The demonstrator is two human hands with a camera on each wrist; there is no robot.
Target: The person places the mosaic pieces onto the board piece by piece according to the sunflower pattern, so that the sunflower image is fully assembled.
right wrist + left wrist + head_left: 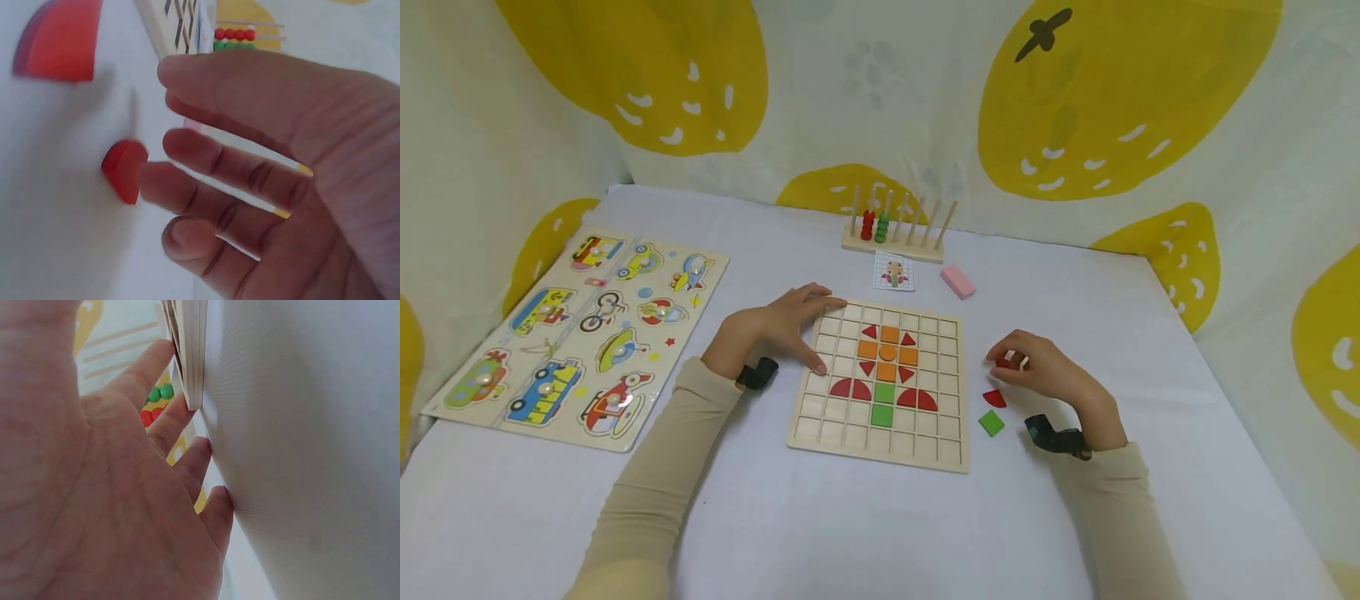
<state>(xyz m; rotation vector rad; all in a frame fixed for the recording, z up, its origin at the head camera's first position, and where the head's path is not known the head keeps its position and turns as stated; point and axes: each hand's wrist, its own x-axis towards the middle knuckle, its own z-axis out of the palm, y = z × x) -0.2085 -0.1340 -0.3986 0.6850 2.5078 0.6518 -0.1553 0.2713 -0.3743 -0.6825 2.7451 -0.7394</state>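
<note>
A wooden grid board [842, 437] lies on the table, bearing orange, green and red flat pieces in a pattern. My left hand [786, 325] rests at its upper left, fingers spread, with the thumb on the left margin. In the left wrist view the fingertips of my left hand [144, 481] touch the board's edge [195, 369] and the tabletop. Right of the board hovers my right hand [1037, 362], loosely bent, nothing between thumb and forefinger. A red piece [125, 170] sits by its fingertips; contact cannot be told. Closer to me lie a red quarter-circle [995, 398] and a green square [992, 422].
Behind the board lie a pattern card [893, 272] and a pink block [957, 282]. A peg rack [891, 243] with red and green beads stands farther back. On the left is a vehicle knob puzzle [576, 333]. Fruit-printed cloth [880, 83] hangs behind the table.
</note>
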